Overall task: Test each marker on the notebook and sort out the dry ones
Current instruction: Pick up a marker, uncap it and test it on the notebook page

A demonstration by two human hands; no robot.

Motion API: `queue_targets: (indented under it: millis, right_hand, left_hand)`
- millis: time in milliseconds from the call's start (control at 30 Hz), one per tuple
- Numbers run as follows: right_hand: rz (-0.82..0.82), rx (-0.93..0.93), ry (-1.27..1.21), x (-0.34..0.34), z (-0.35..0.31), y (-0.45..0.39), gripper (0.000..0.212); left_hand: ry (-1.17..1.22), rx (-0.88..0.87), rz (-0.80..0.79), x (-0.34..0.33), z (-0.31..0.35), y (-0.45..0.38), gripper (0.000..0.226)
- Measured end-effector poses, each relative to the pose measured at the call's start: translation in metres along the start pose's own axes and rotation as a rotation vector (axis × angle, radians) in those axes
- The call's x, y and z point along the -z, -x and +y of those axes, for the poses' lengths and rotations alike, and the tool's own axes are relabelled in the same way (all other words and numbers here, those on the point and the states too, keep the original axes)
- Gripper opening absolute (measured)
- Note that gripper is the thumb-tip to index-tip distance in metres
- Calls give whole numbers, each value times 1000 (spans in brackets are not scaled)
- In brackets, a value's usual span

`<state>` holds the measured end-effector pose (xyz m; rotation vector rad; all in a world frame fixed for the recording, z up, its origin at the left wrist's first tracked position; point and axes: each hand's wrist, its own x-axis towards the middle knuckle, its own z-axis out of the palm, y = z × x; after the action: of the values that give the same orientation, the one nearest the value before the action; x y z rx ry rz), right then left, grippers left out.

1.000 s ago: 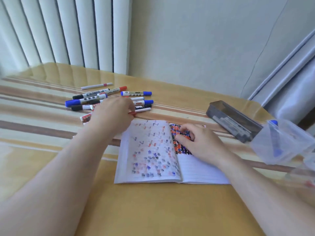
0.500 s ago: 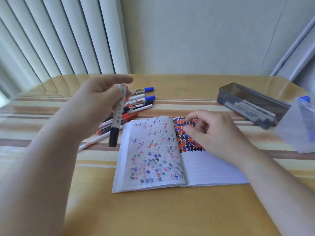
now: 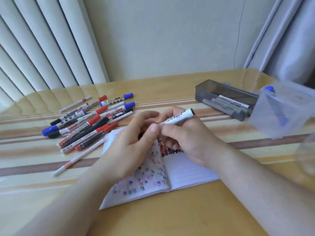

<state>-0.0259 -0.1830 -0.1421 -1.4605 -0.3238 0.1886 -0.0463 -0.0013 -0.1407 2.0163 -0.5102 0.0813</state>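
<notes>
Both hands meet over the open notebook [image 3: 187, 174], which lies flat on the striped table [image 3: 170, 218], pages covered in red, blue and black test marks. Right hand [image 3: 192, 142] has fingers curled around a white-barrelled marker [image 3: 179, 118], barrel angled up and to the right, dark end sticking out past the knuckles. Left hand [image 3: 129, 147] is at the marker's near end, thumb and forefinger pinching there, other fingers loosely extended; whether it holds the cap or the barrel tip cannot be told, as the spot is hidden between the hands. Marker is held above the notebook's upper part, not touching the page as far as visible. Left of the notebook, a loose pile of markers [image 3: 88, 121] lies on the table, red, blue and black caps, overlapping each other. A thin white pen [image 3: 76, 158] lies just beside the pile's near side, apart from the notebook edge. Far right, a dark grey tray [image 3: 225, 99] holds several grey pens. Next to it, a translucent plastic container [image 3: 286, 113] has a blue-capped marker inside, blurred. Vertical blinds [image 3: 42, 48] behind the table at left.
</notes>
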Motion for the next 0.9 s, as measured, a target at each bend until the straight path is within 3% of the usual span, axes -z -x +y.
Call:
queue_targets:
  millis: [67, 133, 267, 400, 567, 667, 767, 833, 900]
  right_hand:
    - [50, 19, -40, 0, -1, 0, 22]
    - [66, 38, -19, 1, 3, -1, 26]
    - [20, 37, -71, 2, 4, 0, 35]
    - [-42, 6, -63, 5, 3, 0, 25]
    - [-96, 7, -153, 11, -1, -1, 26]
    - [-76, 22, -149, 14, -3, 1, 20]
    - [22, 70, -166, 24, -9, 3, 12]
    - [88, 63, -157, 34, -17, 5, 9]
    - [49, 41, -30, 47, -25, 10, 9]
  left_hand:
    - [-392, -197, 14, -6, 1, 4, 19]
    - [-553, -275, 30, -10, 0, 4, 11]
    - [-480, -262, -38, -6, -1, 3, 11]
    - [-391, -204, -82, -7, 1, 4, 16]
    - [-316, -99, -34, -2, 3, 2, 18]
    - [-216, -57, -79, 5, -5, 0, 36]
    - [-284, -10, -79, 2, -11, 0, 65]
    - [-404, -4, -68, -3, -14, 0, 65]
    - [-581, -18, -102, -7, -17, -1, 67]
